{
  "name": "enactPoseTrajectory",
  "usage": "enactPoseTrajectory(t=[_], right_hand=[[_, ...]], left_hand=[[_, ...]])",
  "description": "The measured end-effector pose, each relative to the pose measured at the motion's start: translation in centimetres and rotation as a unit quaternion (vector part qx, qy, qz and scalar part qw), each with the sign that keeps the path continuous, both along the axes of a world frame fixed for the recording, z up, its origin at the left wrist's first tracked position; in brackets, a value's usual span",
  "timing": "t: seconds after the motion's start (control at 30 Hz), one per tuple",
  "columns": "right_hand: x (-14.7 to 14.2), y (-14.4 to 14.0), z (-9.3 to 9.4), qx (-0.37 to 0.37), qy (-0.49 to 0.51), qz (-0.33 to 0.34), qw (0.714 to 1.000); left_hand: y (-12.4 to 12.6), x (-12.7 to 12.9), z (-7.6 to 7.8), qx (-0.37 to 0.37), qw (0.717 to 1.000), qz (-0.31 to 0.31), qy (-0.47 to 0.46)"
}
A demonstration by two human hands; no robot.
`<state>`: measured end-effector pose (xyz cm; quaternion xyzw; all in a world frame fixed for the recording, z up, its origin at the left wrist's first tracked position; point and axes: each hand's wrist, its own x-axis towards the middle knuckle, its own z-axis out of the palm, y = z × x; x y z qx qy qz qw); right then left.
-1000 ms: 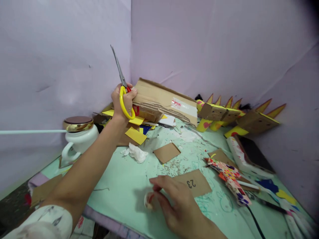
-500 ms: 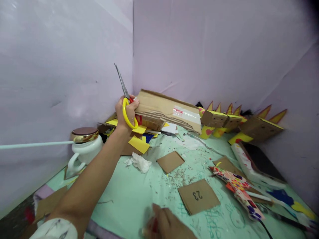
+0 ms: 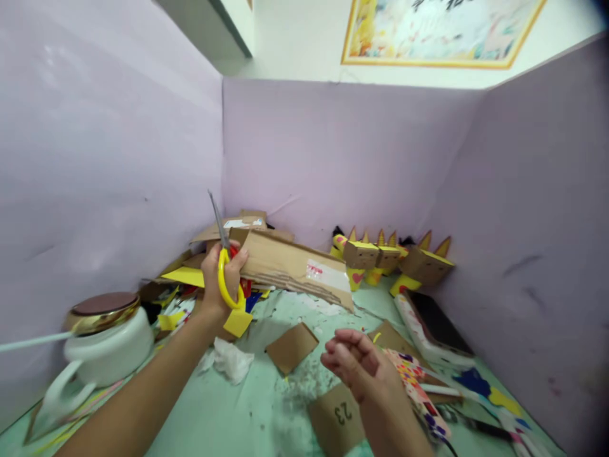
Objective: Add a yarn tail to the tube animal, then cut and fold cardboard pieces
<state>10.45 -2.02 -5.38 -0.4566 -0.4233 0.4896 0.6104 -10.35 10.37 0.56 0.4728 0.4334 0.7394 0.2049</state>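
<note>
Head view of a cluttered craft corner enclosed by lilac panels. The lower frame edge cuts off both forearms, and the left edge cuts off the thin white rod beside the white lidded jar [image 3: 107, 346]. The far end of the cardboard box [image 3: 290, 266] disappears behind loose card and yellow paper scraps [image 3: 186, 277], so its full shape is not shown.

The left hand [image 3: 219, 279], at about 10 o'clock from frame centre, has its fingers [image 3: 236, 261] clamped on the near end of the flattened box and, in the same grip, on the yellow loop handle of the scissors [image 3: 222, 263]. The steel blades lie together and point up toward 12 o'clock. The box is corrugated brown board, its torn edge showing the fluting, with a strip of clear tape and a printed label on its upper face.

The right hand [image 3: 361, 365], at about 5 o'clock, hovers above the surface [image 3: 228, 406] with its fingers [image 3: 340, 362] curled loosely together; whether they enclose anything cannot be made out.

Below it lies a square card marked "23" [image 3: 339, 416], partly covered by the wrist. At 6 o'clock sit a plain cardboard square [image 3: 291, 347] and crumpled white tissue [image 3: 231, 360]. Cardboard figures with pointed yellow ears [image 3: 380, 256] line the back panel.
</note>
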Motion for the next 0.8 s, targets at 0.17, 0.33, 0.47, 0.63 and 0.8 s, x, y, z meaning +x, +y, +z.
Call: enactPoseTrajectory(t=[0.17,0.33,0.47,0.63,0.8], right_hand=[[2.6,1.7,-0.2,-0.053,0.173,0.034,0.983],[1.6,1.6,-0.4,0.038,0.192,0.020,0.980],[2.4,1.8,0.2,0.021,0.234,-0.041,0.971],[4.8,1.5,0.0,0.027,0.175,-0.092,0.980],[4.6,1.2,-1.0,-0.009,0.097,-0.046,0.994]], left_hand=[[-2.6,3.9,-3.8,-0.042,0.998,-0.014,-0.037],[-6.1,6.6,-6.5,-0.179,0.971,-0.102,-0.118],[-7.3,6.8,-6.0,-0.258,0.950,-0.162,-0.066],[-5.5,4.0,-3.7,-0.236,0.964,-0.113,0.048],[-6.1,3.5,-2.6,-0.241,0.933,-0.244,0.107]])
